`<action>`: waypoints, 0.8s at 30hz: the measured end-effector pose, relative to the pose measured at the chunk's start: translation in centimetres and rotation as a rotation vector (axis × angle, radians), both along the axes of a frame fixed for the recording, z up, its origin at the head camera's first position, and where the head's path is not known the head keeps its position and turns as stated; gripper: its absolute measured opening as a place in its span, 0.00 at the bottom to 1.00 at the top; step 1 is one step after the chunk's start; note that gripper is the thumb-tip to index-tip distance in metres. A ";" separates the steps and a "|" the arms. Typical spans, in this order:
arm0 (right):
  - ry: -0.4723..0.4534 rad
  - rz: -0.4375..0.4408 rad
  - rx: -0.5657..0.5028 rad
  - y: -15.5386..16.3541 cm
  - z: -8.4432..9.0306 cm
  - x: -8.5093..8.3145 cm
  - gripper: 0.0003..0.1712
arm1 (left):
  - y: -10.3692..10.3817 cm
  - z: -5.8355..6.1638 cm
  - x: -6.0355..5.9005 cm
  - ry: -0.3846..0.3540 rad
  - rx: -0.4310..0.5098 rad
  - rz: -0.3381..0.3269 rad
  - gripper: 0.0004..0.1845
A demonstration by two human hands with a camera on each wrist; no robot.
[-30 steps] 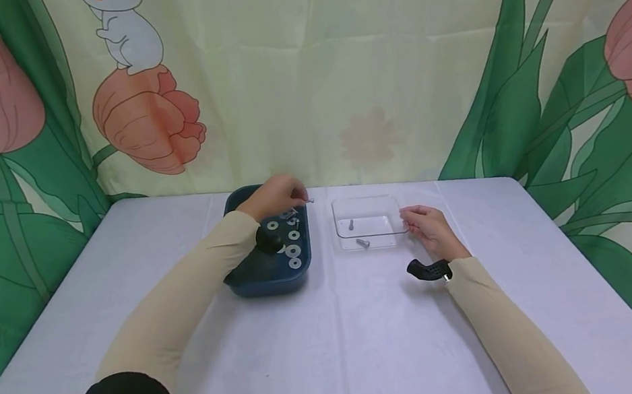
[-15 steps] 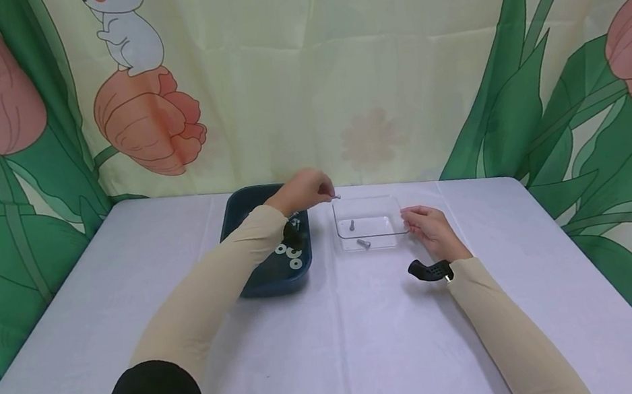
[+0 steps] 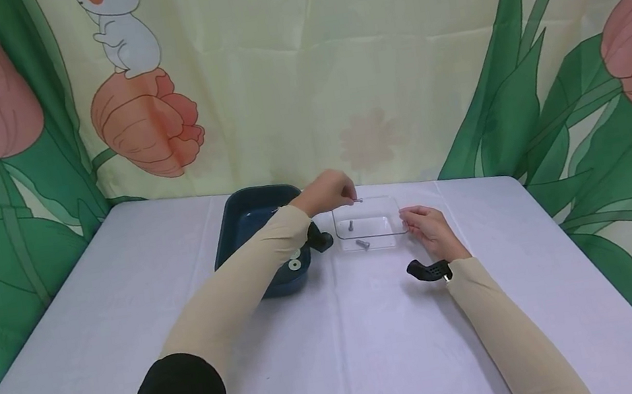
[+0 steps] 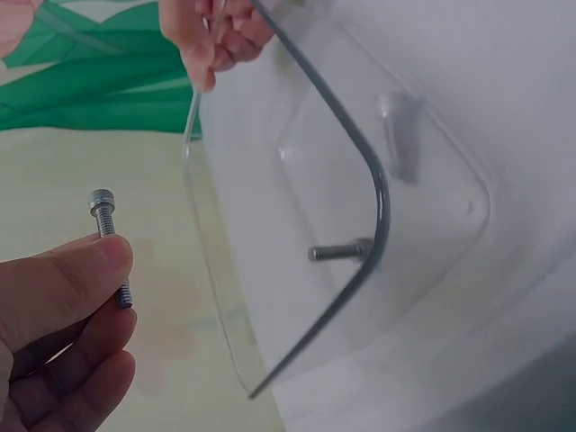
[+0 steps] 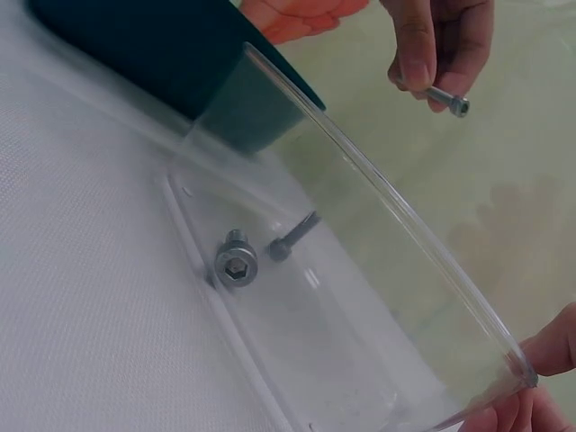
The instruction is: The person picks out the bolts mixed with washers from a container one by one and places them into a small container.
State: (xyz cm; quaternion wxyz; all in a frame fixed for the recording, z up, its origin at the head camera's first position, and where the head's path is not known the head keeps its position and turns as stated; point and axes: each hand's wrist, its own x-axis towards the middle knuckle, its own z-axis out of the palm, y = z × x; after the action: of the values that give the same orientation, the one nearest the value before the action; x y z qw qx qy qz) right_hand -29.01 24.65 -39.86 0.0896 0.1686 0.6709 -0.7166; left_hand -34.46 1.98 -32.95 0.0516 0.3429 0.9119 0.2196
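My left hand (image 3: 330, 191) pinches a small silver bolt (image 3: 357, 201) (image 4: 110, 236) (image 5: 447, 100) between thumb and fingers, over the left back corner of a clear plastic tray (image 3: 395, 218) (image 4: 378, 193) (image 5: 396, 225). Two bolts (image 3: 351, 225) (image 3: 362, 243) (image 5: 236, 261) lie inside that tray. My right hand (image 3: 427, 226) holds the tray's right rim with its fingertips (image 4: 211, 40) (image 5: 549, 346). Behind my left arm sits a dark blue tray (image 3: 245, 218) (image 5: 171, 63) with silver washers (image 3: 295, 265) in it.
The trays sit on a table with a white cloth (image 3: 338, 343). A flower-print curtain (image 3: 331, 52) hangs close behind the table's far edge. Black wrist cameras (image 3: 428, 270) (image 3: 319, 239) are strapped to both arms.
My left hand has carried the bolt rightward from over the blue tray to above the clear tray's left edge. The right hand has stayed on the tray's rim.
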 end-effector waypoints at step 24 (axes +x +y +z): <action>-0.028 -0.009 0.053 -0.1 -0.1 -0.3 0.12 | 2.6 -1.6 0.5 -0.007 -0.052 -0.022 0.06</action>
State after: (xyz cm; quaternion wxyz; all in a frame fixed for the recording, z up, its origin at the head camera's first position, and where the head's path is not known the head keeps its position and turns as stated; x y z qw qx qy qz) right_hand -29.31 24.53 -40.01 0.0910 0.1839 0.6877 -0.6964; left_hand -33.97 4.62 -34.56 0.0662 0.3508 0.9132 0.1964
